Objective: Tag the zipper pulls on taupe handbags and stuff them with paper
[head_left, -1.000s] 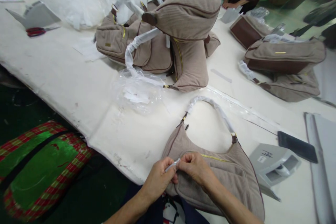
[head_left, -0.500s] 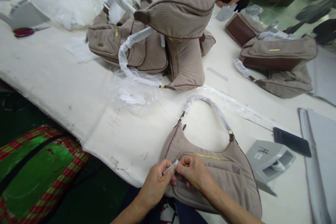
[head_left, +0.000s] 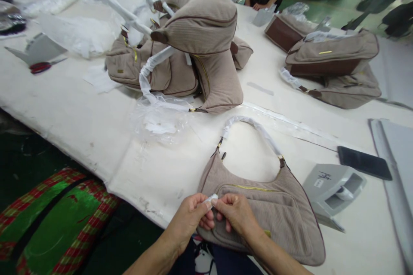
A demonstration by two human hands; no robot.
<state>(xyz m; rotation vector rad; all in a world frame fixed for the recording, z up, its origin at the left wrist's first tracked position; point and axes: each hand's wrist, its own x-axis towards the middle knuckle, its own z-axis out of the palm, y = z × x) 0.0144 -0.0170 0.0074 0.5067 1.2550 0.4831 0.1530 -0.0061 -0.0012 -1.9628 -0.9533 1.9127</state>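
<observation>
A taupe corduroy shoulder bag [head_left: 271, 210] lies at the table's front edge, its strap [head_left: 250, 122] wrapped in white. Over the left end of its yellow front zipper [head_left: 251, 187], my left hand [head_left: 192, 215] pinches a small strip of white wrapping [head_left: 211, 198] between thumb and fingers. My right hand [head_left: 235, 215] meets it there, thumb and forefinger closed on the strip's other end. Whether a zipper pull sits inside the strip is hidden by my fingertips. Below my right wrist, a bit of a gold-coloured plate [head_left: 267, 233] shows on the bag.
A grey tape dispenser [head_left: 332, 189] and dark phone [head_left: 364, 162] stand to the right. Stacked taupe bags [head_left: 200, 21] rise behind, beside a clear plastic bag [head_left: 158, 122]. Red-handled scissors [head_left: 40, 67] lie far left. More bags [head_left: 332, 58] and a person's hands [head_left: 258, 6] are at the back.
Both hands stay together over the bag, and less of the white strip shows between the fingers. The view has shifted slightly, and the gold-coloured plate has come into sight.
</observation>
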